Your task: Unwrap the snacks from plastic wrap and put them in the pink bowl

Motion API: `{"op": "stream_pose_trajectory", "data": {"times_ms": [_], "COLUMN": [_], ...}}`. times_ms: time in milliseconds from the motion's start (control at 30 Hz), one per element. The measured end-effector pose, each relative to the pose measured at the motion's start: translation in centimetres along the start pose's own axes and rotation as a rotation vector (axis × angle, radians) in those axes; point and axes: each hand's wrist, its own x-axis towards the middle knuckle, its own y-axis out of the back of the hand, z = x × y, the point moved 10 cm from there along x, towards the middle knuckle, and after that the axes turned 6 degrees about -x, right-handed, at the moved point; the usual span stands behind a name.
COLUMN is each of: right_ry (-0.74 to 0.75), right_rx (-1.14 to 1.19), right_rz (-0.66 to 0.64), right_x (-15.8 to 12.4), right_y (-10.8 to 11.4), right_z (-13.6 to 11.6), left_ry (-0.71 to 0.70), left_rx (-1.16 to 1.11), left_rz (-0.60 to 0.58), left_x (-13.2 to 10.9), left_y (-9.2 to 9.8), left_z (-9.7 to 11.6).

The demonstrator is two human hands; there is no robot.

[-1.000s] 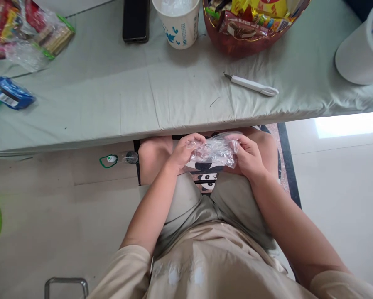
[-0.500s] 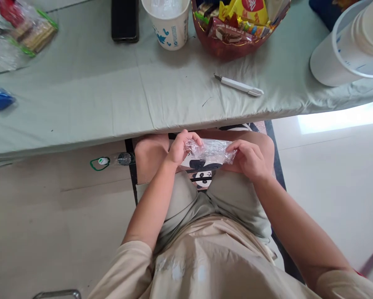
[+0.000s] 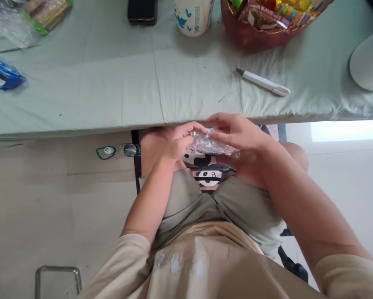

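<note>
Crumpled clear plastic wrap (image 3: 213, 143) stretches between my two hands, over my lap and just below the table's front edge. My left hand (image 3: 185, 139) pinches its left end, thumb and fingers closed on it. Above the wrap's right part is my right hand (image 3: 236, 133), its fingers spread apart and pointing left, close to my left fingertips; the fingers lie on or just over the plastic. On the green cloth beyond lies a white utility knife (image 3: 263, 82) with its dark tip pointing left.
The cloth-covered table (image 3: 105, 91) bears a phone (image 3: 142, 11), a paper cup (image 3: 193, 18), a red snack bowl (image 3: 258, 35), a white container (image 3: 370, 62), a blue packet (image 3: 4, 72) and wrapped snacks (image 3: 49, 14). A bottle (image 3: 130, 150) lies below the edge.
My right hand has moved from the wrap's right end leftward toward my left hand, its fingers now spread. The view has shifted, so the table's objects appear higher and farther right.
</note>
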Motion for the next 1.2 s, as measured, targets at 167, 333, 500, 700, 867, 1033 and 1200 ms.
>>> {"op": "stream_pose_trajectory", "data": {"times_ms": [167, 333, 500, 700, 867, 1033, 1200], "right_ry": [-0.05, 0.029, 0.164, 0.052, -0.046, -0.092, -0.101], "right_rx": [-0.004, 0.167, 0.277, 0.226, 0.45, 0.497, 0.47], "right_rz": [0.048, 0.144, 0.152, 0.344, 0.516, 0.359, 0.326], "right_x": [0.4, -0.3, 1.1, 6.1, 7.4, 8.8, 9.2], "right_y": [-0.6, -0.1, 2.5, 6.5, 6.6, 5.3, 5.5], "right_z": [0.6, -1.2, -3.4, -1.9, -0.2, -0.8, -0.7], "left_ry": [-0.04, -0.188, -0.475, -0.585, -0.488, -0.35, -0.248], "left_rx": [-0.041, 0.259, 0.489, 0.423, 0.372, 0.25, 0.195], "left_rz": [0.096, 0.117, 0.017, 0.06, 0.159, 0.175, 0.196], "left_x": [-0.1, 0.2, 5.1, 12.5, 13.3, 13.0, 12.8], "left_y": [1.4, 1.1, -0.5, 1.8, 3.7, 4.5, 6.2], "left_z": [0.6, 5.4, 13.0, 13.3, 11.3, 11.5, 10.9]}}
